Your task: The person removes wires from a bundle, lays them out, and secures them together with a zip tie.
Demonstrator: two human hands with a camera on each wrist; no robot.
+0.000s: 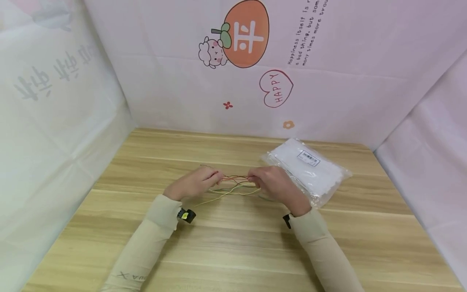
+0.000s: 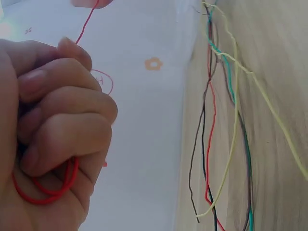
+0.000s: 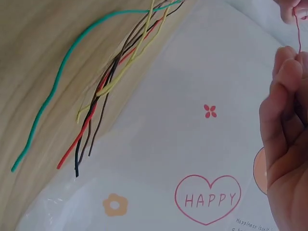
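Red wire point(image 2: 45, 190): a thin strand, looped inside the curled fingers of the left hand point(image 1: 195, 182) and running out of that grip toward the right hand point(image 1: 274, 183), whose fingertips pinch it at the other end point(image 3: 298, 33); both grips are clenched on it. Its long axis lies left to right between the two hands, roughly parallel to the near edge of the surface point(image 1: 233, 243), held just above the wood at about the middle of its width. The two hands stand about level with each other, neither plainly nearer to the loose strands. Bundle of wires point(image 1: 235, 188): green, yellow, red, brown and black strands lying loose on the surface directly under and just nearer the person than the held strand, their long axis also left to right, ends fanning out toward the left; whether any finger touches them cannot be told. Plastic bag point(image 1: 310, 170): clear, sealed, with a white label, holding white contents too indistinct to identify, lying flat toward the far right corner of the surface, just beside the right hand. Sleeves point(image 1: 153, 239): beige, covering both forearms, each with a small dark device at the wrist. Backdrop point(image 1: 255, 73): pale printed sheets standing along the far, left and right edges.
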